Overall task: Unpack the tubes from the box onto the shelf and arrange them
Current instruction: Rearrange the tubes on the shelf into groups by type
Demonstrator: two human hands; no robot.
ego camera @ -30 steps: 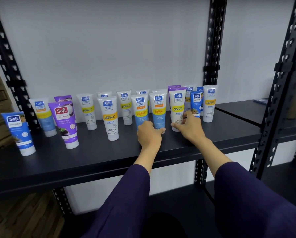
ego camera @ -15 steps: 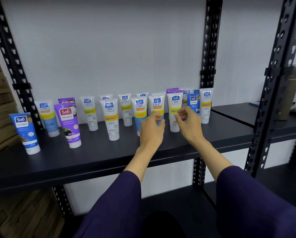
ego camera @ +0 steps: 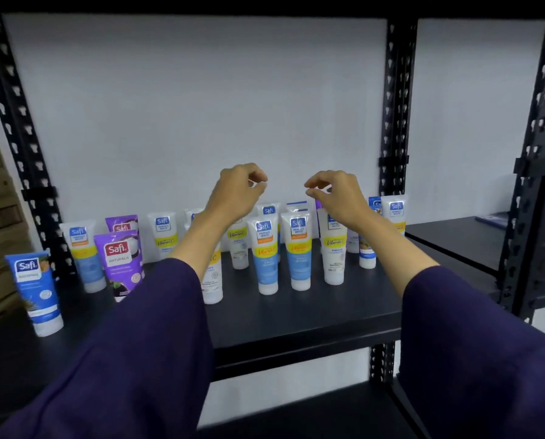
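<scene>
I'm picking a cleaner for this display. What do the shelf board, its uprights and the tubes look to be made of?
Shelf board: a dark matte panel with faint sheen, probably laminate or painted metal; unclear which. Uprights: black painted metal, judging by the punched slots. Tubes: glossy printed plastic with white caps, seemingly soft squeeze type.

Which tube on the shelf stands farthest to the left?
The blue tube, alone at the shelf's left end, nearer the front edge than the rest. Its body is all blue with a white cap; its neighbours are white-and-blue or purple.
</scene>
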